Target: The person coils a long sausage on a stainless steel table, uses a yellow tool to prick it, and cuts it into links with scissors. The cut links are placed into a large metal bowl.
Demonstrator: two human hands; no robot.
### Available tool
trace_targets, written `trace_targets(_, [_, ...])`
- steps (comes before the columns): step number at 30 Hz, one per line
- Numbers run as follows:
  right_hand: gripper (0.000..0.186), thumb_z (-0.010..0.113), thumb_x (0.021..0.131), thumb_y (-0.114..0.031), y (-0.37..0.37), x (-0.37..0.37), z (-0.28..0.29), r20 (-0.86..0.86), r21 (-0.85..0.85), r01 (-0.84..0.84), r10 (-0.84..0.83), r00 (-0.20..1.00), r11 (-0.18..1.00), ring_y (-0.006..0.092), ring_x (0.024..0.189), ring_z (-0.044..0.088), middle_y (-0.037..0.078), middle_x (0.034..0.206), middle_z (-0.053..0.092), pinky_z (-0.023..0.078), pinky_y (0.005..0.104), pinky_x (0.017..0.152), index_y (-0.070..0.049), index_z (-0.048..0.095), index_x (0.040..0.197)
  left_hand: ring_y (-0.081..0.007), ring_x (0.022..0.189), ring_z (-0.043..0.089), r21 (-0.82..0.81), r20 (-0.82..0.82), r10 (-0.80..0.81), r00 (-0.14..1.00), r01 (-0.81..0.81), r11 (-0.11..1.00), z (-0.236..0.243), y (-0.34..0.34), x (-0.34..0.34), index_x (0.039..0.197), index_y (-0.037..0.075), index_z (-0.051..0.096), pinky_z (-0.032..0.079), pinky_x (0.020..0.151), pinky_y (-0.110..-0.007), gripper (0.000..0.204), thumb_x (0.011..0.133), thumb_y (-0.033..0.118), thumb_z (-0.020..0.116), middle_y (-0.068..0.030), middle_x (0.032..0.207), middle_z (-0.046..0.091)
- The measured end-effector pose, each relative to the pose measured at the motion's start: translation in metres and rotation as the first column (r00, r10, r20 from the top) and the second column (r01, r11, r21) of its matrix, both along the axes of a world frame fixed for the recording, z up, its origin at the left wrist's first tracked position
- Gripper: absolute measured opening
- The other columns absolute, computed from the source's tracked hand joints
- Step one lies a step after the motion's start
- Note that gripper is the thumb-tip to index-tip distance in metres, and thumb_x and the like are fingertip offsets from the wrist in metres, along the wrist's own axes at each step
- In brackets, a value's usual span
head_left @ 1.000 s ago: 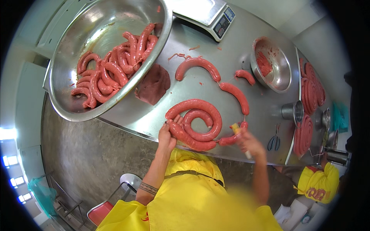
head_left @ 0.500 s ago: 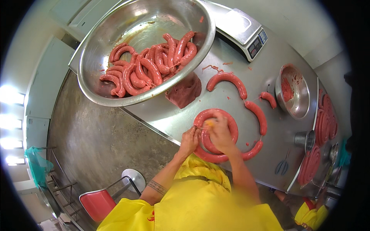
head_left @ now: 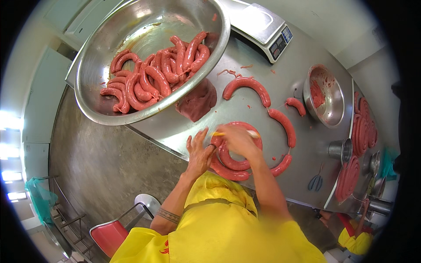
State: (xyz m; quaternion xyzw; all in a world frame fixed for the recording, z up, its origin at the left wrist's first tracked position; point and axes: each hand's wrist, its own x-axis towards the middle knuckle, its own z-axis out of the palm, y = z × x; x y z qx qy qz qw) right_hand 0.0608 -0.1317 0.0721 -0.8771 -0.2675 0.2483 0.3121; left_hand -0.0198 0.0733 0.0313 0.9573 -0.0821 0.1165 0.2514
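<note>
My left hand is at the left side of a coiled pink sausage, fingers raised and apart, thumb side at the coil. My right hand grips a thin yellow-and-white tool above the coil's upper part, partly hiding it. Linked sausage segments curve round to the upper right of the coil, with a short loose piece beside them. A dark red, crumpled piece, its kind unclear, lies under the edge of the large steel bowl, which holds several sausages.
Steel table carries a scale, a bowl with meat residue, a metal cup, blue-handled scissors and coiled sausages at right. A red chair stands lower left; a co-worker is lower right.
Since a second ago my right hand has moved left with the tool onto the coil. My left hand's fingers have lifted and spread. The view has shifted, showing more of the scale.
</note>
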Motion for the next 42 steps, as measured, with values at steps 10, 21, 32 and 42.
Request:
trace_targets(10, [0.034,0.048,0.108,-0.025,-0.030,-0.021,0.064,-0.504,0.699,0.627,-0.386,0.773,0.344,0.0193,0.106,0.066,0.006,0.114,0.069,0.053,0.0354,0.089,-0.008,0.056,0.135,-0.0363,0.078,0.069,-0.441,-0.584,-0.068,0.809,-0.247,0.863,-0.018,0.001,-0.002,0.100,-0.002,0.057,0.051,0.069,-0.044,0.015,0.103,0.011,0.051,-0.0194,0.084,0.067])
trace_targets(21, [0.038,0.059,0.103,-0.036,-0.223,-0.118,0.019,-0.158,0.304,0.920,-0.939,0.304,0.247,0.0193,0.072,0.060,0.005,0.081,0.061,0.052,0.0341,0.067,-0.003,0.056,0.122,-0.0269,0.098,0.070,-0.627,-0.769,-0.244,0.591,-0.624,0.467,-0.028,-0.036,-0.039,0.117,0.005,0.055,0.057,0.072,-0.045,0.019,0.109,0.018,0.043,-0.0111,0.104,0.066])
trace_targets(32, [0.054,0.076,0.087,-0.032,-0.262,-0.105,-0.084,0.217,0.177,0.951,-0.952,0.213,0.254,0.0378,0.093,0.064,0.021,0.102,0.065,0.051,0.0467,0.084,0.004,0.055,0.121,-0.0361,0.128,0.055,-0.311,-0.642,-0.760,-0.102,-0.872,0.379,-0.004,-0.181,-0.081,0.146,0.005,0.033,0.057,0.097,-0.048,0.055,0.108,0.044,0.045,-0.0225,0.144,0.047])
trace_targets(42, [0.021,0.051,0.108,-0.025,-0.339,-0.196,-0.035,-0.814,0.348,0.895,-0.564,0.141,-0.279,0.0128,0.068,0.055,0.003,0.083,0.058,0.049,0.0305,0.061,-0.009,0.057,0.121,-0.0427,0.077,0.067,-0.093,0.074,-0.430,0.900,0.436,0.895,-0.005,-0.339,0.011,0.107,-0.002,0.060,0.052,0.070,-0.049,0.035,0.088,0.024,0.074,-0.0204,0.090,0.070])
